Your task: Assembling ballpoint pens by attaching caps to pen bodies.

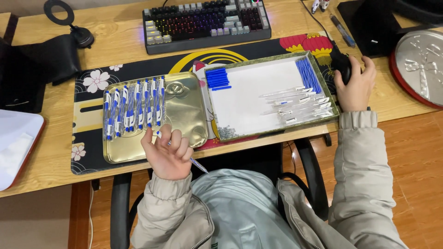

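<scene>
Pens fill the left part of a gold metal tray [184, 115] that sits on the dark desk mat [87, 152] on the wooden table [50, 166]. These finished pens [134, 108] are white and blue, and they lie side by side in a neat row. The right part of the gold tray is bare.

Just beside it, to the right, sits a flat white box [254, 99] with a green patterned rim. In its top left corner lies a small pile of blue caps [217, 78]. In its top right corner lies a bunch of thin blue refills [308, 74]. Below those lies a loose heap of clear pen tubes [302, 103].

The left hand [167, 154] is at the front edge of the gold tray. Its grip is curled around one clear pen [198, 165], and the pen's tip sticks out toward the person's coat.

The right hand [355, 85] is well apart, past the right side of the white box. Its grip is closed over a black mouse [345, 68].

A keyboard [205, 23] with lit keys stands behind the two trays.
</scene>
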